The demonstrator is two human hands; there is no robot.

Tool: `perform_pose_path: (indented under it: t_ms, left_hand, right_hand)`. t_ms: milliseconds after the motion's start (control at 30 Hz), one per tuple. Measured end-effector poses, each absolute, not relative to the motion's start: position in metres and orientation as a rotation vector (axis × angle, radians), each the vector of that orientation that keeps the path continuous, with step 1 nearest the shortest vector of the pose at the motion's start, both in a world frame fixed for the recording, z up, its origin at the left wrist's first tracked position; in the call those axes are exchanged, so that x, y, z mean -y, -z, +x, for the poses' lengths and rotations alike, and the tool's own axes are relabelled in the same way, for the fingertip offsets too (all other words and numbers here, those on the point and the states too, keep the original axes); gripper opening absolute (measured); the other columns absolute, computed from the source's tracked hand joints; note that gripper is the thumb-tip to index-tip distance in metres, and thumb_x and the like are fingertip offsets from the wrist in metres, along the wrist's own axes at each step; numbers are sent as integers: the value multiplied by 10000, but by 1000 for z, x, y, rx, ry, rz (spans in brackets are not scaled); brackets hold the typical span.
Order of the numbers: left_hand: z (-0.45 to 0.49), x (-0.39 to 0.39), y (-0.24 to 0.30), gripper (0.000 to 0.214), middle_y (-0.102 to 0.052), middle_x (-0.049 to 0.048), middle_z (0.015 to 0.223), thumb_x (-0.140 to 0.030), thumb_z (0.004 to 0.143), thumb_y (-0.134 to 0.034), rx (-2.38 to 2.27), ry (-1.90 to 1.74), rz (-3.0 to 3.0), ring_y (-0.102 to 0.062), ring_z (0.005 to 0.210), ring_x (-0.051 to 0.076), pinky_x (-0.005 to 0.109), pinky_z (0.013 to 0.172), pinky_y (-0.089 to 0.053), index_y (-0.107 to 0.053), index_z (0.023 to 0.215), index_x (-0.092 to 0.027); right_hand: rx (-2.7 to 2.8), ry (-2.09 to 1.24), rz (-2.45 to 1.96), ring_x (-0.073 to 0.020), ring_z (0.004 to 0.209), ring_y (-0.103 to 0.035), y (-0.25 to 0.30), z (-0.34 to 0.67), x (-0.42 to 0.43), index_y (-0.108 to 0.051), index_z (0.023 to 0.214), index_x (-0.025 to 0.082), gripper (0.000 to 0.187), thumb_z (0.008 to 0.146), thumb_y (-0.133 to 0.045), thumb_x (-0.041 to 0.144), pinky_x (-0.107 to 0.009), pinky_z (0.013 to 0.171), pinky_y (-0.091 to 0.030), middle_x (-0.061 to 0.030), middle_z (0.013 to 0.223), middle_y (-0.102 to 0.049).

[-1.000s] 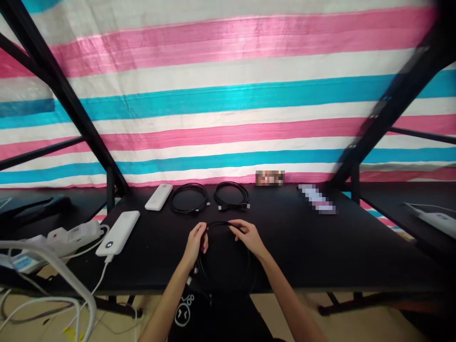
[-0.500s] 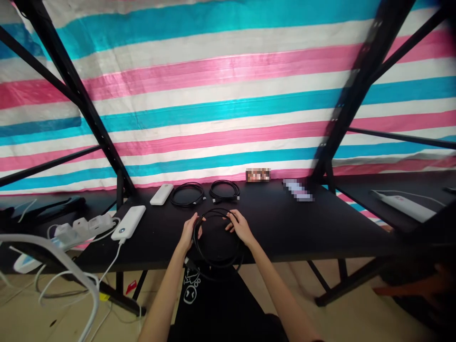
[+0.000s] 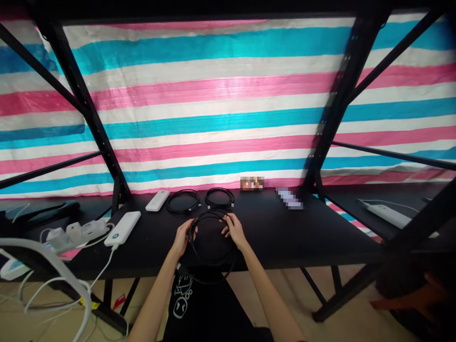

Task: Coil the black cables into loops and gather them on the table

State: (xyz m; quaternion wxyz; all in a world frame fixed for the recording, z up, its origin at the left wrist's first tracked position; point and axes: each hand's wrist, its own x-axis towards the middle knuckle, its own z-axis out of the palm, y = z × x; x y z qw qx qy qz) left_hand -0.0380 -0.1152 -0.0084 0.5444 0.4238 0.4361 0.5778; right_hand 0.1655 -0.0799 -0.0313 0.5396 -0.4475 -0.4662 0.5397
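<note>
A looped black cable [image 3: 211,262] hangs between my hands over the front part of the black table [image 3: 270,232]. My left hand [image 3: 183,236] is closed around the left side of the loop. On the opposite side, my right hand [image 3: 233,230] pinches the coil at its upper right. One connector end [image 3: 179,267] dangles below my left hand, near the table's front edge. Behind the held loop lie two more coiled black cables, the left coil [image 3: 183,212] and the right coil [image 3: 220,206], both with connector ends showing.
White power banks lie at the left, one farther back [image 3: 157,201] and one nearer [image 3: 123,228] with a cord plugged in. A power strip [image 3: 64,240] with chargers stands left. A blurred box [image 3: 252,184] and a blurred item [image 3: 290,198] are behind. Black posts [image 3: 87,104] frame the table.
The camera view has tilted up slightly and shifted right, so the table's things appear lower and further left. Both hands keep hold of the cable loop with little change in pose.
</note>
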Motion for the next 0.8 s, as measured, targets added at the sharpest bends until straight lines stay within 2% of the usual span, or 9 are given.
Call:
perform_pose_path:
  t_ms: [167, 267, 400, 567, 800]
  left_hand:
    - [-38, 113, 7, 545, -654, 45, 682, -555, 735, -589, -1016, -1312, 1029, -542, 453, 121, 220, 406, -338, -610, 1021, -92]
    - [-38, 114, 8, 607, -663, 43, 719, -525, 720, -636, -1020, -1306, 1038, -582, 521, 133, 202, 397, -339, -557, 1149, -103]
    - [-38, 116, 11, 728, -618, -15, 562, -464, 696, -702, -1043, -1313, 1068, -562, 490, 128, 186, 398, -343, -471, 1283, -101]
    - [-35, 115, 18, 720, -451, -85, 326, -515, 731, -653, -1062, -1300, 1106, -429, 311, 111, 191, 371, -320, -486, 1277, -76]
    - [-34, 111, 23, 753, -427, -83, 312, -568, 756, -600, -1135, -1228, 1153, -383, 256, 102, 179, 308, -237, -464, 1281, -45]
  right_hand:
    - [1024, -1237, -1051, -115, 673, -604, 32, 170, 77, -562, 1114, 141, 275, 931, -527, 343, -254, 563, -527, -40, 937, -621]
    - [974, -1177, -1044, -99, 626, -587, 33, 172, 76, -553, 1124, 142, 293, 939, -507, 365, -230, 520, -509, -36, 917, -618]
    - [980, -1128, -1014, -65, 480, -538, 32, 173, 81, -523, 1101, 155, 370, 932, -457, 478, -189, 398, -440, -44, 917, -643]
    - [1059, -1120, -973, -85, 387, -534, 29, 170, 89, -522, 984, 192, 512, 776, -524, 660, -209, 334, -398, -92, 948, -694]
    - [1092, -1141, -1028, -107, 346, -528, 23, 170, 91, -616, 824, 170, 487, 726, -589, 647, -218, 316, -360, -96, 826, -699]
